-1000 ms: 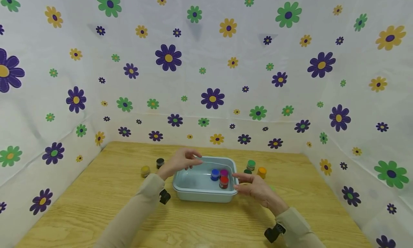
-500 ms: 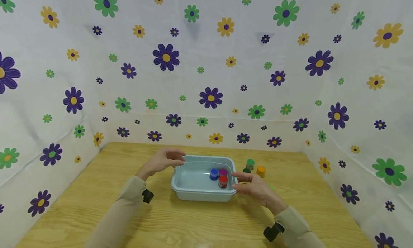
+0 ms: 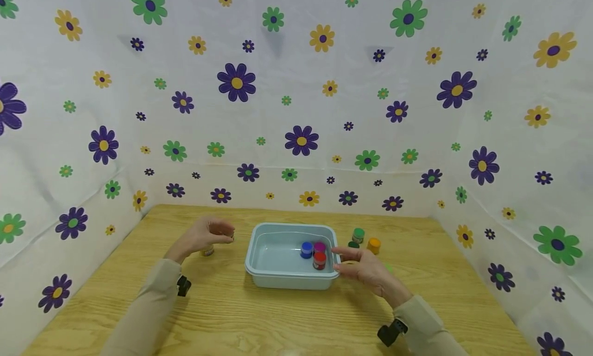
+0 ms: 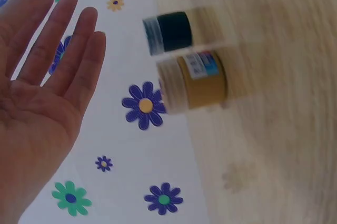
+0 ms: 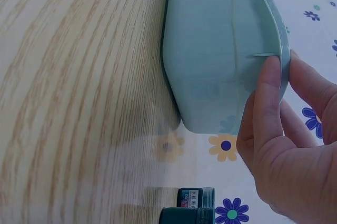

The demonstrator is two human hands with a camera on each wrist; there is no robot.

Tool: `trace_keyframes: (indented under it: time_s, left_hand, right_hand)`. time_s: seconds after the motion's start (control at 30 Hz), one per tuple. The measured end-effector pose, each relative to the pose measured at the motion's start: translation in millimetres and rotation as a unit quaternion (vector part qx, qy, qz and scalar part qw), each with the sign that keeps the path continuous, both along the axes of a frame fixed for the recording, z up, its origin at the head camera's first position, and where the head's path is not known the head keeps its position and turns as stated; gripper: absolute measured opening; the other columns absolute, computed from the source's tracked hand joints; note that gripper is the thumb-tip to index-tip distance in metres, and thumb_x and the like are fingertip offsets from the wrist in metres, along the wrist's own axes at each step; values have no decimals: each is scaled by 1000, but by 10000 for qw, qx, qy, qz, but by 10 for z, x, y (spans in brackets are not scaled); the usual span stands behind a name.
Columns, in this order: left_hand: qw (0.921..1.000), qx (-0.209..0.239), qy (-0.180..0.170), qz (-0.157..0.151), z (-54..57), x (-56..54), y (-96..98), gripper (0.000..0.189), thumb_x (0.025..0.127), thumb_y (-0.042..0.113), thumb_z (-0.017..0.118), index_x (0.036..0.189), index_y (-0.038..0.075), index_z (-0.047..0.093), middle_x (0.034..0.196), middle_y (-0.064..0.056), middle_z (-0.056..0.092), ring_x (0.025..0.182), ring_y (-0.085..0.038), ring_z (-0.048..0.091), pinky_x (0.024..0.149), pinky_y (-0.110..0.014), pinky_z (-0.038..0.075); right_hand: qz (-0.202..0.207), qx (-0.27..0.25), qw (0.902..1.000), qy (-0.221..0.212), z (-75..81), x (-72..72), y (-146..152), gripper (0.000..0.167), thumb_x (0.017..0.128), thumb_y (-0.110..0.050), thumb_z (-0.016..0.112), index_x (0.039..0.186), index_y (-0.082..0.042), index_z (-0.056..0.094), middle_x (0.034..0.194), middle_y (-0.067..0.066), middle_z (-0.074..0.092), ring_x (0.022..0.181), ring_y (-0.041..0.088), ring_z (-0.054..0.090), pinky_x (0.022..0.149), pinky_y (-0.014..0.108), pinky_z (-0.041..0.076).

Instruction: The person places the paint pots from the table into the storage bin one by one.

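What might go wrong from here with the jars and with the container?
The left hand hovers by the yellow jar and the dark jar, which stand close together; reaching for one might knock the other.

The right hand pinches the container at its rim; a careless pull might tilt or drag it, so the blue jar, purple jar and red jar inside could slide or topple.

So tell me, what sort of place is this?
It looks like a screened-off tabletop work area, perhaps for crafts: white flower-printed sheeting encloses three sides of a yellowish wood-grain table, where a rectangular light-blue plastic tub holds three small round jars with blue, purple and red tops.
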State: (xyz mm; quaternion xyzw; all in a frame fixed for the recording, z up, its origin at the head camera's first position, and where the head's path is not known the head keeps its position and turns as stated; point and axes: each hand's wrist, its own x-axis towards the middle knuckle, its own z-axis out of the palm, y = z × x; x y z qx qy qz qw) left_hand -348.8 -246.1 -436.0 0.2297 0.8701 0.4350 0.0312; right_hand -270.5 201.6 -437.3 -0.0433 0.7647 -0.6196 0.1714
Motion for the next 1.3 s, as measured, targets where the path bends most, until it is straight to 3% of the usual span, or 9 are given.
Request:
trace_keyframes:
  time_s: [0.2,0.43,0.77,1.0,1.3]
  left_hand:
    - [9992,-235,299,73,-117,-22,-188,31,88,15,73,114,0,69,117,-18,69,110,-34,63,101,-55,49]
    - [9986,-356,296,239,-225,-32,-341,31,87,13,74,114,-2,69,118,-19,67,110,-38,61,94,-46,55]
    - [9963,-702,35,487,-295,-50,-482,37,86,16,76,117,-2,67,120,-18,66,114,-38,59,98,-55,50]
    - [9964,-731,-116,404,-334,-64,-526,43,83,15,78,121,-3,65,123,-20,65,115,-39,59,103,-57,46]
    - [9962,-813,-164,269,-349,-68,-539,44,81,2,76,122,-4,63,123,-22,64,113,-38,59,101,-55,48]
  right_hand:
    - [14,-18,10000,10,-7,-8,3,56,88,-18,74,138,-3,54,143,26,41,107,23,57,88,30,59]
    - [93,-155,9998,20,-3,6,2,57,88,-16,74,139,-1,53,142,27,41,102,20,58,86,28,59]
    - [66,-145,9999,15,-18,-5,7,57,88,-17,74,139,-2,53,140,26,42,98,18,59,86,28,59]
    - [78,-123,9999,39,-18,-6,6,57,88,-17,74,139,-2,53,139,25,42,99,19,59,87,29,59]
    - [118,-113,9999,3,-9,-22,8,58,89,-17,73,140,-2,52,140,26,42,95,17,59,87,30,59]
